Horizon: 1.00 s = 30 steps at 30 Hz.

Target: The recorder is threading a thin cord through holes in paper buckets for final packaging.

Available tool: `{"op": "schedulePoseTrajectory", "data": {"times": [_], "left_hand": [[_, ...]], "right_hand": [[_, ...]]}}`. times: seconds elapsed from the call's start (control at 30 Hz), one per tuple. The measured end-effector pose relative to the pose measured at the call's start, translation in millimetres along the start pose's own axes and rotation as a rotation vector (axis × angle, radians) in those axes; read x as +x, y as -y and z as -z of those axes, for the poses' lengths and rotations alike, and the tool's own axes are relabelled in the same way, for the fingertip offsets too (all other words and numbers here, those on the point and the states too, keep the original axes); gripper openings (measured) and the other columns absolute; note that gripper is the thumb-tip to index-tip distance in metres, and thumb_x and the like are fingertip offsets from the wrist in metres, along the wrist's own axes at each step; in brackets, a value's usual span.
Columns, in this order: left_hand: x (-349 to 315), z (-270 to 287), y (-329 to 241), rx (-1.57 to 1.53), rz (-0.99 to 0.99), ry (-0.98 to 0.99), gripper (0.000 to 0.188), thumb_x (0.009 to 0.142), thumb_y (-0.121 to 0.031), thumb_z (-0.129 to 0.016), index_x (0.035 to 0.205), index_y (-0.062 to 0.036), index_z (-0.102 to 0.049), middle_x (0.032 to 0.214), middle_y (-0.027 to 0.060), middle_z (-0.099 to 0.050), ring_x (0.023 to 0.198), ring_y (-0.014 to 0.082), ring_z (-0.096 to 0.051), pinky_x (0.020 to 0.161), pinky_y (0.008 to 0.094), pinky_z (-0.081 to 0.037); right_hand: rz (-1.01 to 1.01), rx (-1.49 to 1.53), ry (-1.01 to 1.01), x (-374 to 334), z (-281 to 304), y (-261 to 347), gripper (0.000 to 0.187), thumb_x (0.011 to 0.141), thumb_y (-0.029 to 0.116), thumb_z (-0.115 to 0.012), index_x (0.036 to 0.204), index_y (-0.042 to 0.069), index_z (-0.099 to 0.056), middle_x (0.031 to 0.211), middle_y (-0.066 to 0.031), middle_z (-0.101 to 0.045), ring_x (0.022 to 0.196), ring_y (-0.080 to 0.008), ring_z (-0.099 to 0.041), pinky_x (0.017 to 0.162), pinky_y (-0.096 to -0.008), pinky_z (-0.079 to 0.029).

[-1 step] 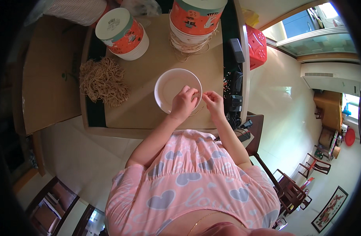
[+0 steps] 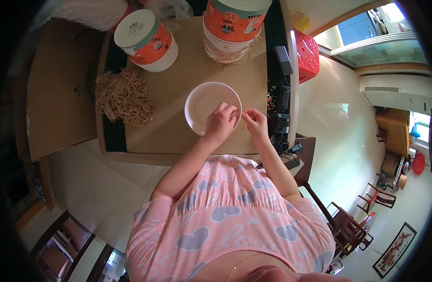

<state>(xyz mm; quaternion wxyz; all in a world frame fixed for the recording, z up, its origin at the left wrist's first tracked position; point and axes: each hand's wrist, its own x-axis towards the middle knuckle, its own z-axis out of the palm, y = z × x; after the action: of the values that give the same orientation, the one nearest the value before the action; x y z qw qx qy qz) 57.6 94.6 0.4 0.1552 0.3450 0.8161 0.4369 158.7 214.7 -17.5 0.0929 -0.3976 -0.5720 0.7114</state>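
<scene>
A white paper tub [image 2: 197, 101] stands with its open top facing me on the brown board. Over its near right rim reaches my left hand [image 2: 219, 124], fingers curled against the inner wall; what lies between its fingertips is hidden. Just outside the same part of the rim, my right hand [image 2: 256, 123] pinches thumb and finger together close to the left fingertips. A thin tan cord [image 2: 235, 135] shows below, between the tub and my right hand. To the left lies a tangled heap of tan cords [image 2: 124, 97].
Orange and green printed tubs stand at the back, a left stack [image 2: 152, 49] and a taller right stack [image 2: 237, 23] with cords hanging round it. Black adapters [image 2: 282, 123] and cables line the table's right edge. A red stool [image 2: 306, 56] stands beyond it; a cardboard box [image 2: 60, 94] is at left.
</scene>
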Motion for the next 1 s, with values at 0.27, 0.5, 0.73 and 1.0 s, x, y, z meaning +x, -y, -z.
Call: {"op": "schedulePoseTrajectory", "data": {"times": [0.27, 0.5, 0.73, 1.0], "left_hand": [[2, -1, -6, 0.102, -0.099, -0.011, 0.006, 0.079, -0.007, -0.063, 0.085, -0.0075, -0.061, 0.081, 0.0081, -0.06, 0.072, 0.0279, -0.062, 0.063, 0.0375, -0.051], [10, 2, 8, -0.547, 0.436, 0.155, 0.004, 0.09, -0.005, -0.051, 0.088, -0.0021, -0.053, 0.075, 0.0125, -0.065, 0.066, 0.0234, -0.066, 0.054, 0.034, -0.053], [16, 14, 19, -1.003, 0.911, 0.47, 0.014, 0.096, -0.012, -0.045, 0.105, -0.0018, -0.044, 0.085, 0.0177, -0.062, 0.05, 0.0182, -0.058, 0.039, 0.0282, -0.043], [1, 3, 12, -0.929, 0.6, 0.248, 0.004, 0.091, -0.006, -0.055, 0.092, -0.0054, -0.051, 0.068, 0.0018, -0.055, 0.053, 0.0074, -0.047, 0.044, 0.0215, -0.034]], "right_hand": [[0.033, -0.059, 0.028, -3, 1, 1, 0.01, 0.088, 0.012, -0.066, 0.094, 0.005, -0.065, 0.062, 0.0084, -0.051, 0.049, 0.0011, -0.038, 0.043, -0.0166, -0.024], [0.331, -0.424, 0.157, -51, -5, 36, 0.01, 0.088, 0.005, -0.06, 0.097, 0.003, -0.056, 0.078, -0.0066, -0.061, 0.068, -0.0123, -0.059, 0.059, -0.0257, -0.047], [0.616, -0.835, 0.457, -72, -29, 91, 0.021, 0.079, 0.003, -0.064, 0.1, 0.005, -0.06, 0.088, -0.0151, -0.064, 0.082, -0.0336, -0.063, 0.069, -0.0382, -0.051], [0.575, -1.219, 0.447, 14, -9, 73, 0.01, 0.082, 0.015, -0.062, 0.088, 0.007, -0.062, 0.078, -0.0116, -0.064, 0.075, -0.033, -0.064, 0.064, -0.042, -0.051]]}}
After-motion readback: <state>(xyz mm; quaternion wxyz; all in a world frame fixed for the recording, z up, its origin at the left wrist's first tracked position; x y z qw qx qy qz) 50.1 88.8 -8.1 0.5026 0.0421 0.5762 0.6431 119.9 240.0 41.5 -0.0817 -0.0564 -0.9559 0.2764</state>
